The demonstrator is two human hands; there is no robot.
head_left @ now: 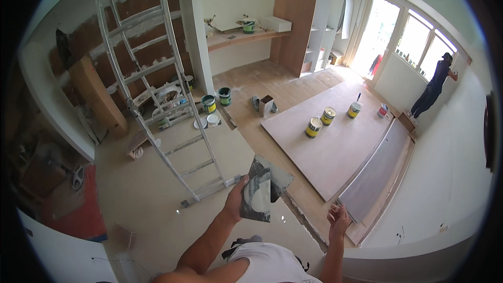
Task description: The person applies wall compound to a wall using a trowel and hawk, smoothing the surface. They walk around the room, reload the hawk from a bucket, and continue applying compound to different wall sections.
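Note:
My left hand (pixel 236 202) is closed on the edge of a dark, flat filling blade (pixel 257 194) smeared with white putty. A second grey, putty-stained blade (pixel 281 179) juts out from behind it; its handle is hidden, so I cannot tell how it is held. Off to the right, my right hand (pixel 339 220) is raised with loosely curled fingers apart, and nothing shows in it. It is nearest to the long grey panel (pixel 367 178) on the floor.
An aluminium ladder (pixel 173 73) stands at the left. Paint cans (pixel 314 127) sit on a large flat board (pixel 335 152); more cans (pixel 208 104) stand beside the ladder. Another person (pixel 435 84) works at the far right wall. A shelf (pixel 249 39) lines the back.

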